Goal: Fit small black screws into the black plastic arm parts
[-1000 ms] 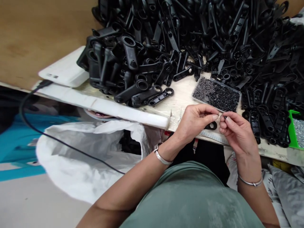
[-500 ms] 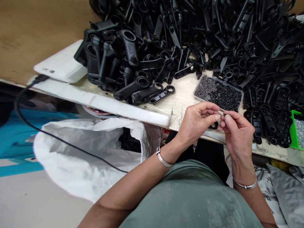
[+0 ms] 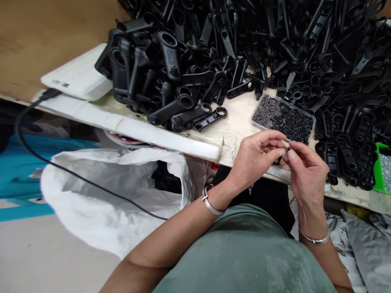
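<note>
My left hand (image 3: 255,159) and my right hand (image 3: 307,173) meet fingertip to fingertip over the near edge of the table (image 3: 235,122). Both are closed in a pinch on one tiny dark part (image 3: 287,149), too small to name. Just beyond the fingers lies a shallow clear tray (image 3: 283,118) full of small black screws. A small black ring-shaped piece (image 3: 277,161) lies on the table under the hands, mostly hidden.
A big heap of black plastic handle-like parts (image 3: 259,44) covers the table's far side. A white box (image 3: 77,77) with a black cable (image 3: 45,162) sits at the left. A white sack (image 3: 113,195) hangs open below the table edge. A green bin (image 3: 380,167) is at the right.
The two hands have drawn closer together at the fingertips and stay pinched on the small part. The view has shifted slightly; nothing else has moved.
</note>
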Demonstrator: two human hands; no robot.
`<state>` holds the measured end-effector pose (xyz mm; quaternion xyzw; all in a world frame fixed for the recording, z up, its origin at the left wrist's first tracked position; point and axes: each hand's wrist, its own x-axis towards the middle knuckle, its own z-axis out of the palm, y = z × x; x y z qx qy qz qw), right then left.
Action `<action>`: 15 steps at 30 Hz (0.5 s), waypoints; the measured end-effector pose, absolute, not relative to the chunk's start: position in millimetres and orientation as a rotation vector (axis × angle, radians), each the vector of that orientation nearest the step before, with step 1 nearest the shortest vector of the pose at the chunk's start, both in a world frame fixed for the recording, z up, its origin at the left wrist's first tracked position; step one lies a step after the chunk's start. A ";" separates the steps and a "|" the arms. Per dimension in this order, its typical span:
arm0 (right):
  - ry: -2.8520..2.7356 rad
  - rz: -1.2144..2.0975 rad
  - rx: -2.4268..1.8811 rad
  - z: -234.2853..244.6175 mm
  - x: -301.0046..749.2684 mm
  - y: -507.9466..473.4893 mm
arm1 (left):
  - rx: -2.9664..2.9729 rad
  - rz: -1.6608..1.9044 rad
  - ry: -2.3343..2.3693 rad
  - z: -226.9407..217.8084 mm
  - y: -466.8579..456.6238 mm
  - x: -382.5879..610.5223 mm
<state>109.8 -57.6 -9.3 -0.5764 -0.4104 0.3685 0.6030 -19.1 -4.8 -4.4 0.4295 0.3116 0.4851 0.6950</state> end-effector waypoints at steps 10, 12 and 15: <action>-1.212 0.531 -1.444 -2.2 111.6 -61.2 | 1.483 1.138 0.819 -5.4 -8.0 -24.7; -1.255 0.466 -1.469 -0.3 110.8 -62.5 | 1.586 1.151 0.832 -5.4 -9.2 -25.6; -1.260 0.382 -1.504 -1.1 109.2 -65.4 | 1.718 1.196 0.866 -6.9 -11.2 -25.9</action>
